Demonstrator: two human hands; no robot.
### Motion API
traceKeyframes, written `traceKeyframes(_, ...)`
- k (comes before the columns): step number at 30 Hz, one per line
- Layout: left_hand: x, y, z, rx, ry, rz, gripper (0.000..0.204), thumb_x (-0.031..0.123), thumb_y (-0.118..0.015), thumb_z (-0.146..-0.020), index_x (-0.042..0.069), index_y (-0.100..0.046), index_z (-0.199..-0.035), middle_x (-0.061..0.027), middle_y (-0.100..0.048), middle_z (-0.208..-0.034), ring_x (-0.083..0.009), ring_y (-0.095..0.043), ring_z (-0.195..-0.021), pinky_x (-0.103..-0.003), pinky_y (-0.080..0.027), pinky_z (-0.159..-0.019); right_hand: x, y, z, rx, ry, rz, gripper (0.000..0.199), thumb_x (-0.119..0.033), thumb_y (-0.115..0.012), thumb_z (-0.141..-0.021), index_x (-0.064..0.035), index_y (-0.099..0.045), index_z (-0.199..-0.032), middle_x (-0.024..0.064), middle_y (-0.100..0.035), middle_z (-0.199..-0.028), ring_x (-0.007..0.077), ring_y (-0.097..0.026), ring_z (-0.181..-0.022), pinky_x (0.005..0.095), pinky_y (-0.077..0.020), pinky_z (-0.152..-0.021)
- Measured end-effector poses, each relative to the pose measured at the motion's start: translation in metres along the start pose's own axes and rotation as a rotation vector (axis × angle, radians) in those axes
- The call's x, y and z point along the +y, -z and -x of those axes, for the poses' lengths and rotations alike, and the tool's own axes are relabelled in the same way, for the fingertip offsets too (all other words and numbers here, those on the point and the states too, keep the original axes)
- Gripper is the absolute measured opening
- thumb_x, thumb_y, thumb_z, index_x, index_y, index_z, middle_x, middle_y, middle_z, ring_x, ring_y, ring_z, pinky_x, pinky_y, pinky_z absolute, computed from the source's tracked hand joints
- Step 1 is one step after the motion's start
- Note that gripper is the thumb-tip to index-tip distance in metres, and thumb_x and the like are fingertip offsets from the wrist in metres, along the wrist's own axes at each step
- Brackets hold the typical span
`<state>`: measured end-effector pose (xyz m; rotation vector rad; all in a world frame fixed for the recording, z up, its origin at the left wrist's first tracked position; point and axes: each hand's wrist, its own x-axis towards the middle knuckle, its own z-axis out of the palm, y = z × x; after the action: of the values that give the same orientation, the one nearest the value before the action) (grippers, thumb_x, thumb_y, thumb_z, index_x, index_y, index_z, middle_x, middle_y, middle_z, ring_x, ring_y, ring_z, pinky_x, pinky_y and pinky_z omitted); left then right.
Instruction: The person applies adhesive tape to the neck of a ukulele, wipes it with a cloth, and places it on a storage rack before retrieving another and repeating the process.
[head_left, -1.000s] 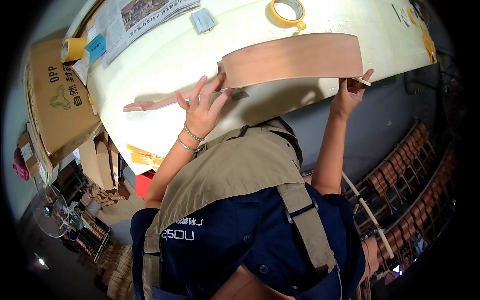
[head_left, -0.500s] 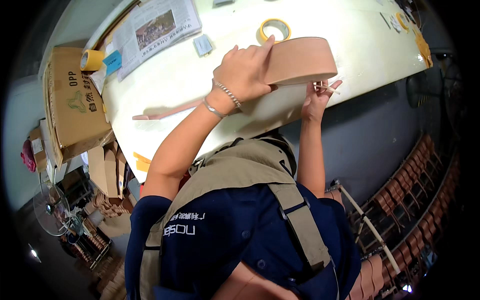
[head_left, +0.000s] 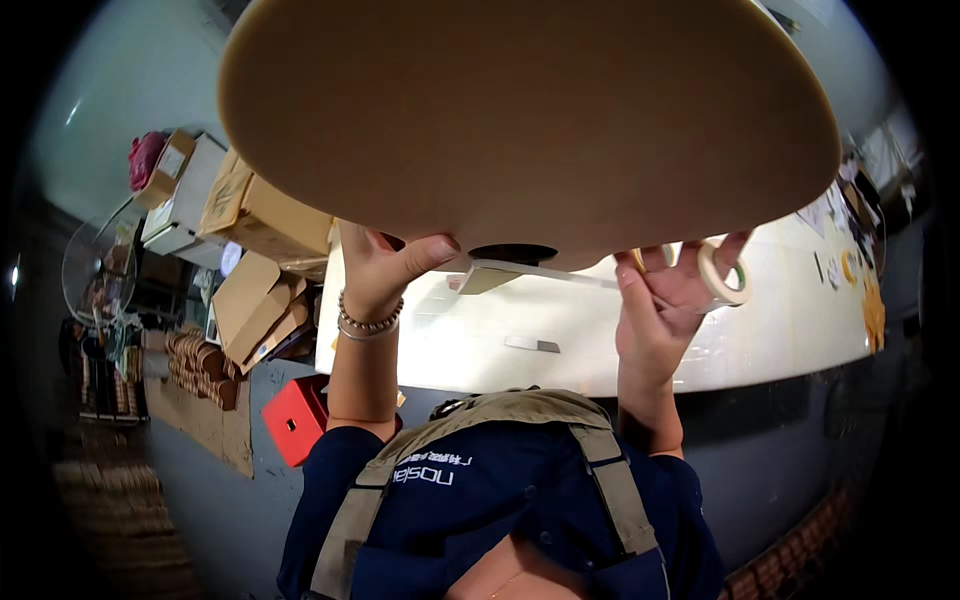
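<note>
A large smooth brown body with a rounded outline (head_left: 530, 120) fills the upper view, held up close; its exact kind is unclear. A dark oval opening (head_left: 513, 254) shows at its lower edge. My left hand (head_left: 385, 270) grips that edge, thumb in front and the other fingers mostly hidden. At the right, my right hand (head_left: 660, 310) has its fingers curled about a roll of masking tape (head_left: 735, 297). A pale strip (head_left: 575, 276) runs from beside the opening toward the right hand. Below it, a small flat grey-and-white piece (head_left: 532, 344) lies on the table.
The white table (head_left: 450, 360) spans the middle. Cardboard boxes (head_left: 285, 215) and folded cardboard (head_left: 250, 305) stand at the left, near a fan (head_left: 100, 265). A red box (head_left: 295, 420) sits below the table's left corner. Orange scraps (head_left: 873, 310) hang at the right edge.
The brown body has been raised close to the view and turned, so its broad face shows instead of its side. Both hands have shifted; the tape roll is now visible in the right.
</note>
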<state>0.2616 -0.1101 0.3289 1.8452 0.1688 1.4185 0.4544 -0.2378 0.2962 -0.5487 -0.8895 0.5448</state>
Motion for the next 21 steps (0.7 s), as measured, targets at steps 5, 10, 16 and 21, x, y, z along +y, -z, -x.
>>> traceKeyframes(5, 0.008, 0.013, 0.031, 0.285, -0.447, -0.782, 0.08, 0.035, -0.073, -0.074, 0.026, -0.027, -0.139, -0.0179, -0.011, -0.145, -0.0358, -0.017, -0.129, -0.049, -0.036, -0.096, 0.032, -0.012, 0.009, -0.194, -0.035, 0.045, 0.099, 0.022, -0.035, -0.076, -0.0268, 0.015, -0.145, 0.0112, -0.016, -0.145, 0.0263, -0.042, -0.125, 0.0446, -0.0406, -0.099)
traceKeyframes(10, 0.007, 0.042, 0.052, 0.176, -0.651, -1.49, 0.056, 0.069, -0.066, -0.064, 0.053, -0.054, -0.117, -0.0102, -0.008, -0.146, -0.039, 0.0, -0.137, -0.056, -0.009, -0.11, 0.049, -0.003, 0.002, -0.386, -0.051, -0.031, 0.09, 0.022, -0.035, -0.077, -0.0213, 0.005, -0.145, 0.0131, -0.028, -0.139, 0.0281, -0.045, -0.123, 0.0442, -0.0405, -0.099)
traceKeyframes(16, 0.01, 0.05, 0.052, 0.135, -0.613, -1.41, 0.049, 0.062, -0.071, -0.062, 0.053, -0.059, -0.109, -0.0068, -0.014, -0.144, -0.0377, -0.008, -0.134, -0.055, -0.015, -0.107, 0.06, 0.002, 0.0, -0.419, -0.095, -0.178, 0.086, 0.019, -0.039, -0.079, -0.0191, 0.0, -0.144, 0.0123, -0.044, -0.129, 0.0274, -0.05, -0.116, 0.0437, -0.0435, -0.095)
traceKeyframes(21, 0.015, 0.05, 0.05, 0.121, -0.594, -1.38, 0.044, 0.055, -0.076, -0.06, 0.054, -0.063, -0.102, -0.0039, -0.019, -0.142, -0.0366, -0.014, -0.132, -0.054, -0.02, -0.105, 0.07, 0.018, 0.0, -0.423, -0.076, -0.246, 0.066, 0.016, -0.043, -0.08, -0.007, -0.025, -0.139, 0.0152, -0.048, -0.129, 0.0278, -0.049, -0.119, 0.044, -0.0399, -0.099)
